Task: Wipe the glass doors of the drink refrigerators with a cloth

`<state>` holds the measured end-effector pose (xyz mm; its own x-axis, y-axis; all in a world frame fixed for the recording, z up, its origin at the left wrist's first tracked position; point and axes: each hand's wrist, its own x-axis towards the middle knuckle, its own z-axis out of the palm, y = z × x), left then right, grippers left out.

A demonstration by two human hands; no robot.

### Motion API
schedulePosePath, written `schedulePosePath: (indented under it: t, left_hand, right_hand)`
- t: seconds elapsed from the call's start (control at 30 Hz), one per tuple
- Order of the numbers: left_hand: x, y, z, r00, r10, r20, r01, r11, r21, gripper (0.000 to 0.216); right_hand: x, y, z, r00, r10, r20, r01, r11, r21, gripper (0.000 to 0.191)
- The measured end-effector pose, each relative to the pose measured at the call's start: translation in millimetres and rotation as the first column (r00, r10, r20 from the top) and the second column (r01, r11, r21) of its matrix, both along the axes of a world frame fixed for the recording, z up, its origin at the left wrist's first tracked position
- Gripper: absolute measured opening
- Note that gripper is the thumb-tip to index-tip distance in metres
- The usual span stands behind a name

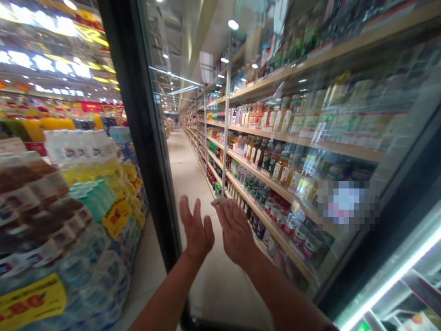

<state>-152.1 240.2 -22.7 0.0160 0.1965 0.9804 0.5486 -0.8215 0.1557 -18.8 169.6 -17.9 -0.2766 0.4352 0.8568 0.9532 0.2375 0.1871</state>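
Observation:
In front of me stands a glass cooler door (275, 50) with a dark frame, swung out at an angle. My right hand (239, 236) lies nearly flat at the glass, its fingers together and pointing up and left. A thin greyish edge, apparently a cloth (216, 201), shows at its fingertips; the rest is hidden beneath the hand. Just to the left, my left hand (197, 230) is raised near the glass, fingers spread and holding nothing. Whether its fingertips touch the pane I cannot tell.
Shelves of drink bottles (275, 117) show in the glass, partly as reflections. Stacked packs of bottles (86, 193) with yellow price signs (34, 299) stand left of the dark door frame (138, 115). A lit cooler edge (392, 280) is at lower right.

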Motion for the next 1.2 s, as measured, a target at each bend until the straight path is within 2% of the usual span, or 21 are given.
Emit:
schedulePosePath:
  t: [0.1,0.17,0.2,0.27,0.37,0.43,0.57,0.67,0.73,0.83,0.9,0.97,1.03,1.07,1.13,1.2]
  left_hand:
    - [18,-28,-12.3,0.952,-0.267,-0.150,0.267,0.963,-0.023,0.061]
    - [28,-34,-16.5,0.935,-0.294,-0.198,0.289,0.956,-0.053,0.061]
    - [31,-34,-17.0,0.943,-0.265,-0.202,0.259,0.964,-0.053,0.062]
    - [36,-30,-15.1,0.958,-0.168,-0.234,0.167,0.986,-0.024,0.062]
    - [37,-24,-4.5,0.954,0.014,-0.300,0.019,0.994,0.107,0.068]
    - [31,-21,8.2,0.941,0.076,-0.330,-0.020,0.986,0.168,0.072]
    - [9,-15,40.0,0.955,0.078,-0.286,-0.027,0.983,0.180,0.078]
    - [-7,-13,55.2,0.984,0.069,-0.163,-0.054,0.994,0.096,0.079]
    - [-10,-16,55.1,0.989,0.078,-0.129,-0.078,0.997,0.001,0.078]
    - [3,-30,39.8,0.985,0.071,-0.156,-0.080,0.995,-0.052,0.076]
    - [19,-39,26.9,0.973,0.053,-0.223,-0.057,0.998,-0.009,0.076]
    - [31,-42,21.4,0.932,0.046,-0.360,-0.013,0.996,0.093,0.078]
    - [34,-34,29.0,0.874,0.095,-0.477,0.014,0.975,0.220,0.078]
    - [30,-27,37.5,0.872,0.132,-0.471,-0.002,0.963,0.268,0.078]
    - [16,-9,58.8,0.927,0.197,-0.320,-0.114,0.959,0.260,0.077]
    - [4,4,75.6,0.969,0.229,-0.087,-0.217,0.967,0.137,0.076]
  right_hand:
    - [6,-6,2.7,0.997,0.077,-0.010,-0.076,0.995,0.071,0.068]
    - [20,-15,3.5,0.994,0.098,-0.050,-0.093,0.991,0.094,0.070]
    - [30,-20,3.3,0.994,0.066,-0.090,-0.054,0.991,0.126,0.071]
    - [54,-29,0.9,0.978,-0.097,-0.186,0.137,0.967,0.213,0.072]
    - [85,-35,-6.3,0.885,-0.410,-0.222,0.460,0.848,0.265,0.069]
    - [93,-34,-10.9,0.844,-0.506,-0.180,0.537,0.807,0.248,0.069]
    - [88,-34,-13.2,0.831,-0.535,-0.150,0.555,0.791,0.257,0.069]
    - [83,-35,-10.5,0.830,-0.539,-0.144,0.557,0.792,0.248,0.068]
    - [82,-37,-8.8,0.835,-0.531,-0.142,0.550,0.797,0.251,0.068]
    - [82,-38,-7.7,0.854,-0.503,-0.130,0.519,0.812,0.267,0.070]
    - [82,-38,-7.4,0.860,-0.494,-0.125,0.509,0.818,0.269,0.072]
    - [82,-37,-7.2,0.860,-0.493,-0.128,0.509,0.815,0.276,0.073]
    - [82,-36,-7.1,0.861,-0.491,-0.135,0.509,0.814,0.281,0.073]
    - [82,-36,-7.2,0.862,-0.487,-0.140,0.506,0.814,0.286,0.072]
    - [81,-35,-8.0,0.866,-0.475,-0.155,0.500,0.814,0.295,0.070]
    - [80,-35,-9.5,0.875,-0.453,-0.171,0.485,0.817,0.312,0.069]
